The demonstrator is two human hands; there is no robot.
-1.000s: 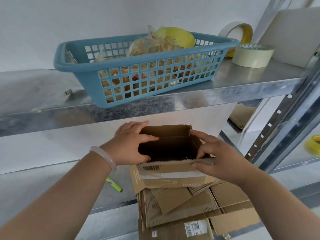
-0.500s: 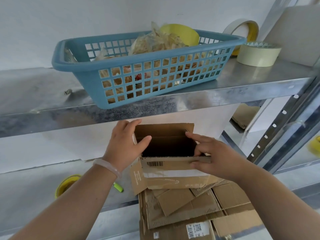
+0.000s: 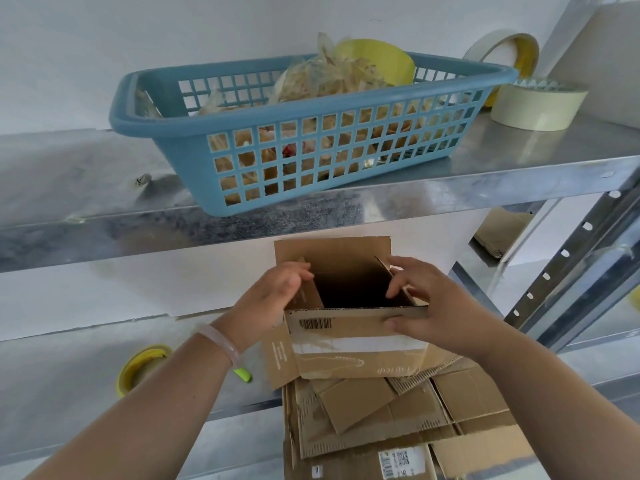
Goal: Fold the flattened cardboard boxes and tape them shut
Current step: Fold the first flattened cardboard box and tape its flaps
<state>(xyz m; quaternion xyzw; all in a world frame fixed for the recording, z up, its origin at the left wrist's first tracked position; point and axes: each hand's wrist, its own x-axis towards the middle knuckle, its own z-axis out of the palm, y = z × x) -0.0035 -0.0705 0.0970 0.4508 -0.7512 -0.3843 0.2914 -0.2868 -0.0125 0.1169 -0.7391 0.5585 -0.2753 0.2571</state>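
Note:
A small brown cardboard box [image 3: 349, 344] stands open-topped on a pile of flattened cardboard boxes [image 3: 388, 424] on the lower metal shelf. Its back flap stands upright; the inside is dark. My left hand [image 3: 273, 299] grips the left side flap, with the fingers curled over its top edge. My right hand [image 3: 426, 299] holds the right front corner, thumb on the front wall and fingers on the right side flap. Two tape rolls sit on the upper shelf at the right: a flat one [image 3: 538, 103] and one standing on edge [image 3: 505, 50].
A blue plastic basket [image 3: 311, 140] full of crumpled wrappers sits on the upper metal shelf [image 3: 86, 188], just above the box. A yellow tape roll [image 3: 142, 367] and a green marker [image 3: 242, 374] lie on the lower shelf at left. A perforated steel upright [image 3: 568, 258] rises at the right.
The box's side flaps have been pulled upward: my left hand shifted from the outer left wall onto the left flap, and my right fingers moved onto the right flap. The yellow roll came into view.

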